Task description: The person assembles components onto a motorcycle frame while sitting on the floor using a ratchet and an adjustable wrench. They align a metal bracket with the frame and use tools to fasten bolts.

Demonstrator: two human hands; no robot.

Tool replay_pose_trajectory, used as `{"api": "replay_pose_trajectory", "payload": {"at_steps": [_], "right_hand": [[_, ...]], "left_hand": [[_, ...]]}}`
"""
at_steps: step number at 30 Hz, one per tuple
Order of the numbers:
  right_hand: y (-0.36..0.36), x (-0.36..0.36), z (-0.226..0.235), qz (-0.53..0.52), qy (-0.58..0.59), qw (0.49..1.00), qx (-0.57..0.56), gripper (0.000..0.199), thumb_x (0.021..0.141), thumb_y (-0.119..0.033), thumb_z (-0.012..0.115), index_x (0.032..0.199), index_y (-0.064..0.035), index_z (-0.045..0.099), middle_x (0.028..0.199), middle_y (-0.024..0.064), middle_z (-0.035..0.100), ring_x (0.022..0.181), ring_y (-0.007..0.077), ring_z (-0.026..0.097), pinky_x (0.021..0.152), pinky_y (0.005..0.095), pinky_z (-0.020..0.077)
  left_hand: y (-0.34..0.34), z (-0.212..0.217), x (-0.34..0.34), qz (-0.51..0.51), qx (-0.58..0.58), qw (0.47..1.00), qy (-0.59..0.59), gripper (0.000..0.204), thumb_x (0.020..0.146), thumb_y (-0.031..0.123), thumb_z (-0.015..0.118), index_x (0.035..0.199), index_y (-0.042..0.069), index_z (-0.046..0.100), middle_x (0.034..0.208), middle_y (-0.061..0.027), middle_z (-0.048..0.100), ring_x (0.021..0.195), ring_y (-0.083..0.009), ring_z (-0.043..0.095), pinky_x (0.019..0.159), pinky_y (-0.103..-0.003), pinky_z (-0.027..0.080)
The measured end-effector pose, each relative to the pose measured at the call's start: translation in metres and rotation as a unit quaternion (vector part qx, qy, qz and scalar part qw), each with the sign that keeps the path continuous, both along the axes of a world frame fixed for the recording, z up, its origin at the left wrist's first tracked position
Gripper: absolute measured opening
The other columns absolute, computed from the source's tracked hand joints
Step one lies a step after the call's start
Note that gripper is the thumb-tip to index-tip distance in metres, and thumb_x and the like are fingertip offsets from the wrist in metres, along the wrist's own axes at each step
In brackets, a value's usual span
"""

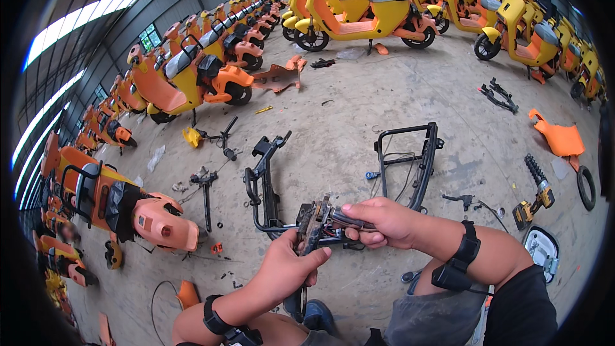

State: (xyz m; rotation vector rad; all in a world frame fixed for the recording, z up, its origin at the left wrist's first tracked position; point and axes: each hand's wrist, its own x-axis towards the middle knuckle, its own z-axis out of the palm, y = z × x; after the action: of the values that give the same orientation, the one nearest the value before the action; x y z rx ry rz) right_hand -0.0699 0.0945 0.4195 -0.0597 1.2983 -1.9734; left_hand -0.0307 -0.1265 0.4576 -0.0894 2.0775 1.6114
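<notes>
My left hand (pixel 285 263) is closed round a dirty, dark metal scooter part (pixel 312 234); a long dark piece hangs below the fingers, and I cannot tell whether it belongs to the same part. My right hand (pixel 384 221) grips a grey metal rod-like piece (pixel 349 219) between thumb and fingers. Its left end meets the upper end of the dark part, though whether the two are joined is unclear. Just beyond both hands, a black tubular scooter frame (pixel 268 198) lies on the concrete floor, partly hidden by them.
A yellow-and-black cordless drill (pixel 533 208) with a dark spiral shaft lies at right, near an orange panel (pixel 560 138) and a black tyre (pixel 585 188). An orange-and-yellow scooter (pixel 115 198) stands close at left. A black handlebar assembly (pixel 221 140) lies ahead. Rows of yellow scooters (pixel 365 19) stand farther back.
</notes>
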Motion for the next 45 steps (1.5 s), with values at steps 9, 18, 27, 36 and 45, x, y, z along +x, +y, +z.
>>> {"api": "replay_pose_trajectory", "payload": {"at_steps": [9, 18, 27, 36, 45], "right_hand": [[0.003, 0.001, -0.009, 0.018, 0.134, 0.990, 0.044, 0.036, 0.099, -0.036, 0.052, 0.096, -0.0015, 0.063, 0.074, -0.0011, 0.056, 0.051, 0.0037, 0.039, 0.047, 0.0221, 0.0339], [-0.012, 0.020, -0.008, -0.145, 0.467, 0.840, 0.237, 0.036, 0.092, -0.026, 0.063, 0.116, 0.0011, 0.061, 0.079, 0.0116, 0.061, 0.069, 0.0210, 0.060, 0.061, 0.0322, 0.0469], [-0.014, 0.025, -0.007, -0.206, 0.700, 0.568, 0.380, 0.047, 0.081, -0.019, 0.070, 0.121, 0.0026, 0.058, 0.081, 0.0112, 0.059, 0.071, 0.0273, 0.060, 0.062, 0.0367, 0.0488], [-0.016, 0.024, -0.010, -0.195, 0.598, 0.695, 0.348, 0.044, 0.084, -0.023, 0.069, 0.117, 0.0054, 0.060, 0.081, 0.0120, 0.062, 0.073, 0.0258, 0.061, 0.064, 0.0329, 0.0491], [0.002, 0.008, -0.001, 0.047, 0.052, 0.997, 0.014, 0.030, 0.095, -0.032, 0.062, 0.084, -0.0040, 0.057, 0.067, -0.0019, 0.052, 0.052, 0.0035, 0.043, 0.045, 0.0212, 0.0339]], "left_hand": [[0.002, -0.001, 0.002, -0.018, -0.019, 0.999, 0.027, 0.042, 0.086, 0.015, 0.072, 0.113, -0.005, 0.047, 0.072, -0.0031, 0.056, 0.049, -0.0094, 0.055, 0.043, -0.024, 0.043], [0.004, 0.001, 0.003, -0.015, -0.017, 0.999, 0.024, 0.037, 0.086, 0.012, 0.072, 0.107, -0.003, 0.046, 0.071, -0.0032, 0.056, 0.051, -0.0093, 0.056, 0.046, -0.024, 0.045], [0.005, -0.001, 0.003, -0.017, 0.025, 0.999, -0.016, 0.030, 0.087, 0.010, 0.070, 0.101, 0.001, 0.046, 0.070, -0.0019, 0.054, 0.050, -0.0096, 0.053, 0.045, -0.024, 0.042], [0.003, 0.000, 0.000, -0.009, 0.036, 0.999, -0.020, 0.029, 0.085, 0.010, 0.072, 0.100, 0.001, 0.048, 0.069, -0.0011, 0.054, 0.048, -0.0080, 0.051, 0.044, -0.023, 0.040], [0.000, -0.001, 0.002, -0.033, -0.040, 0.997, 0.061, 0.038, 0.084, 0.012, 0.074, 0.109, -0.003, 0.050, 0.070, -0.0015, 0.057, 0.049, -0.0072, 0.053, 0.042, -0.023, 0.041]]}}
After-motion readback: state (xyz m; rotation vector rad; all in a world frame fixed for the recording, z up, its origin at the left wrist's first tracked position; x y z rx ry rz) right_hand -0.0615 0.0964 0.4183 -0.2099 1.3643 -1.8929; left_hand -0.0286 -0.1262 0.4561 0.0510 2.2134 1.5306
